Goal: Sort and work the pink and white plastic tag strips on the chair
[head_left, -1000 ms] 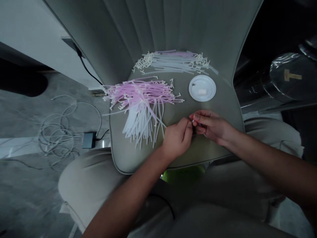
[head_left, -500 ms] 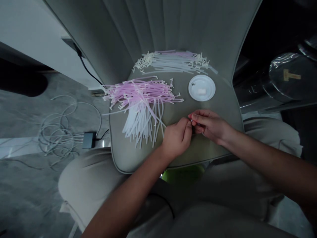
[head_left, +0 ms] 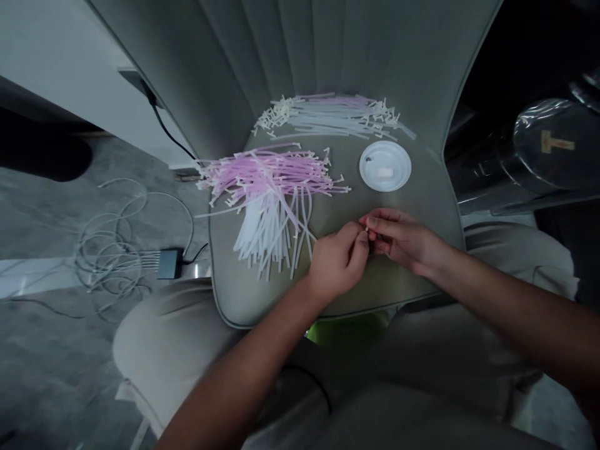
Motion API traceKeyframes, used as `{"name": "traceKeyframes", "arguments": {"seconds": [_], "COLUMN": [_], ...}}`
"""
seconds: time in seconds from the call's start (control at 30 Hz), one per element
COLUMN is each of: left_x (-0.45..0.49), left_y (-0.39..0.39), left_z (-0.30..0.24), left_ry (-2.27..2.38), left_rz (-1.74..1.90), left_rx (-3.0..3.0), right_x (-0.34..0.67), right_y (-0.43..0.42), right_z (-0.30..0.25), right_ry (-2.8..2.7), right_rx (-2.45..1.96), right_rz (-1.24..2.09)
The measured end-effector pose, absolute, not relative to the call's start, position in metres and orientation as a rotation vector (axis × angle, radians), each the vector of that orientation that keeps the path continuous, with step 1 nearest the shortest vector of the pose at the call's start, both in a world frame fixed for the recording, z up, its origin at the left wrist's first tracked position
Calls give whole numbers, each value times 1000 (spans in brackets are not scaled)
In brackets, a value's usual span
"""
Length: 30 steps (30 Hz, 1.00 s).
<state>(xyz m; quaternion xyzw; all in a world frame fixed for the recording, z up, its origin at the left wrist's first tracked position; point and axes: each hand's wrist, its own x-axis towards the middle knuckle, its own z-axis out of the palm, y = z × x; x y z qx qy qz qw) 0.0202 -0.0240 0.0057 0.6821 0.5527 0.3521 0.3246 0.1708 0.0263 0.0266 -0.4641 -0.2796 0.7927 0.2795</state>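
My left hand (head_left: 338, 259) and my right hand (head_left: 401, 239) meet fingertip to fingertip over the front of a grey chair seat (head_left: 422, 200). Both are pinched shut on a tiny white piece (head_left: 366, 230) between them, too small to name. Left of the hands lies a pile of pink thin tubes (head_left: 262, 177) crossed over a fan of clear tubes (head_left: 269, 237). A second row of clear and pink tubes (head_left: 328, 116) lies along the back of the seat. A round white lid (head_left: 385, 165) sits just beyond my right hand.
The chair's ribbed backrest (head_left: 304, 50) rises behind the seat. On the floor at the left lie looped white cables (head_left: 112, 244) and a small dark box (head_left: 169, 263). A shiny metal object (head_left: 548, 150) stands at the right. My legs flank the seat.
The hands stay pinched together in almost the same spot; the fingertips have shifted only slightly. The view moved a little.
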Motion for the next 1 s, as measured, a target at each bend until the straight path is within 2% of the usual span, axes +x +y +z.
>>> {"name": "traceKeyframes", "arguments": {"seconds": [0.43, 0.7, 1.0], "left_x": [22, 29, 34], "left_y": [-22, -22, -21], "left_z": [4, 5, 7], "left_ry": [1393, 1475, 1379], "left_rz": [1168, 1178, 1127], "left_rx": [1794, 1253, 1361], "right_x": [185, 176, 178], "right_y": [35, 37, 36], "right_z": [29, 32, 33], "right_ry": [-759, -805, -948], "right_rx": [-1165, -1188, -1122], "right_rz": [2050, 2039, 2003]}}
